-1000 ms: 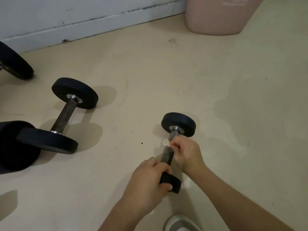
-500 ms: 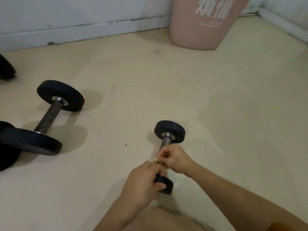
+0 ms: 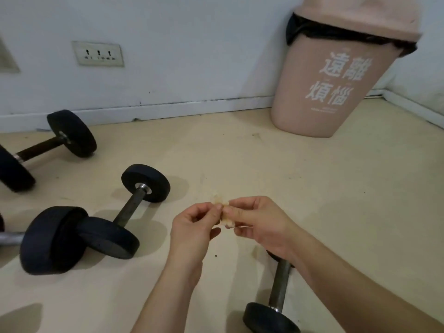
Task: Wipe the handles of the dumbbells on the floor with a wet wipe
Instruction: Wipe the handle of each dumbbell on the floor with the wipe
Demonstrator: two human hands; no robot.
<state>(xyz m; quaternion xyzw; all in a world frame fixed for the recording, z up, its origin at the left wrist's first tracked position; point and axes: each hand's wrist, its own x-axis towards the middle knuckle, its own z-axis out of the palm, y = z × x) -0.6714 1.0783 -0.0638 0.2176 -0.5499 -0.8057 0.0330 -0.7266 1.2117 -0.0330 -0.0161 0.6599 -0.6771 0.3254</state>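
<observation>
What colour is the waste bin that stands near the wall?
The waste bin is pale pink with white printed characters, best seen in the head view.

The two hands meet near the middle of the view, fingertips almost touching. The left hand (image 3: 192, 227) has its fingers curled, with thumb and forefinger pinching one edge of a small crumpled wipe (image 3: 225, 221). The right hand (image 3: 260, 224) has its back turned upward and its fingers curled, pinching the opposite side of the wipe. The bare left forearm (image 3: 163, 292) enters from the lower edge. The bare right forearm (image 3: 360, 292) enters from the lower right corner, angled up and leftward.
</observation>
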